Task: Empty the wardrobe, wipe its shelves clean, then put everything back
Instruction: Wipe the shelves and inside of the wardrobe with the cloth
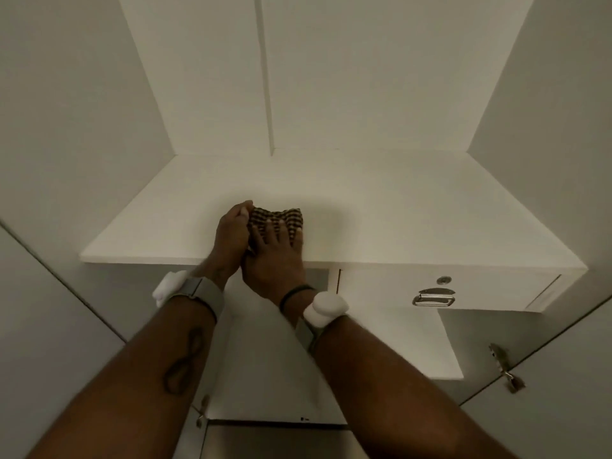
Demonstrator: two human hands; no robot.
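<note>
Dimly lit wardrobe interior; pale back panel (pixel 331 77) has a vertical seam. White shelf (pixel 414 210) spans the compartment, wider at the near edge. Checked cloth (pixel 277 214) lies bunched on the shelf, near its front edge, left of centre. Right hand (pixel 275 256) presses flat on the cloth, fingers spread. Left hand (pixel 231 236) curls round the cloth's left end, apparently gripping it; blur obscures the fingertips. Below right: drawer (pixel 480 293) with metal handle (pixel 433 298).
</note>
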